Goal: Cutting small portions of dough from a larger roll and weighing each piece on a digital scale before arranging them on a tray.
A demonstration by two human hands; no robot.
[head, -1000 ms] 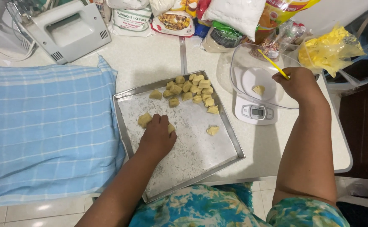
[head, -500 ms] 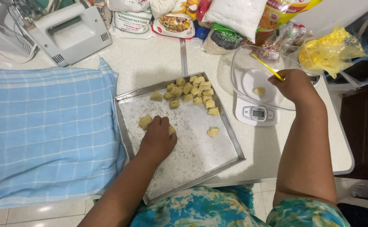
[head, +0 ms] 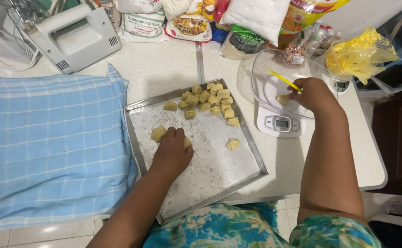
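Pale speckled counter (head: 164, 69), tiled floor below. Far left: white hand mixer (head: 74, 36), blue checked cloth (head: 49, 147) spread flat. Middle: floured metal tray (head: 210, 160); cluster of yellowish dough pieces (head: 208, 101) at far corner, one stray piece (head: 232, 144) apart. Left hand (head: 172, 154) palm down on tray, fingers curled over dough lump (head: 158, 133). Behind: food bags (head: 256, 18). Right: clear bowl (head: 274, 69) on white scale (head: 281, 121), one dough bit (head: 282, 99) inside; right hand (head: 314, 94) pinching yellow stick (head: 284, 80). Yellow plastic bag (head: 359, 53) far right.
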